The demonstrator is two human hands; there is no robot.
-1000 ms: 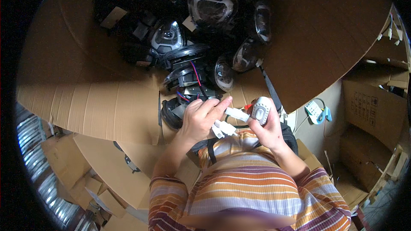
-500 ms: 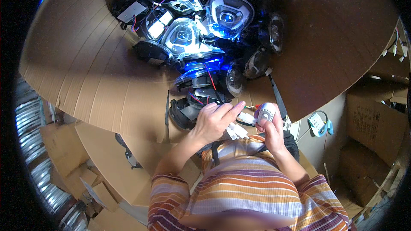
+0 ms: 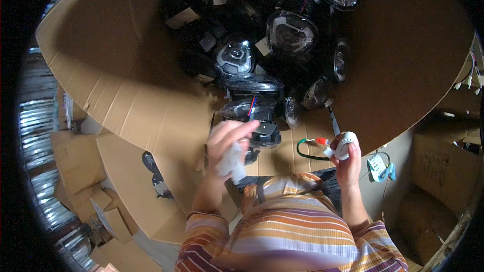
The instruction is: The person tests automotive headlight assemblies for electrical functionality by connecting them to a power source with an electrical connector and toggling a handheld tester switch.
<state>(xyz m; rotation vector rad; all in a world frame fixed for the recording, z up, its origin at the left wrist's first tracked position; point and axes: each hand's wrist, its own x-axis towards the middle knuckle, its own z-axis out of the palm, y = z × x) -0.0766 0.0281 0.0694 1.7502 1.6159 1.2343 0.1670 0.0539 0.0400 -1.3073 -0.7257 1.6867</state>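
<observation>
White plugs in the left hand, oval unit in the right, at the carton's near edge

Left hand: above the left part of the near edge of the large cardboard carton. Index finger outstretched, other fingers curled over white plugs, which hang near the wrist. Motion blur; exact grip on each plug not readable. Fingertip overlaps the dark back of a lamp in this view; contact cannot be told.

Right hand: near the right end of the same edge, fingers folded round a white oval unit with a ridged ring on its face. Beside it, at the fingertips, a small white connector. An orange-red connector sits just beyond, next to a looped green-and-black cable.

Carton contents: clear-lensed lamps, heaped from the far side down to the near edge, some tilted. Red and blue wires run over those nearest the left hand.

Outside the carton's right edge: white-and-blue item with a cord. Left: smaller cardboard boxes.
</observation>
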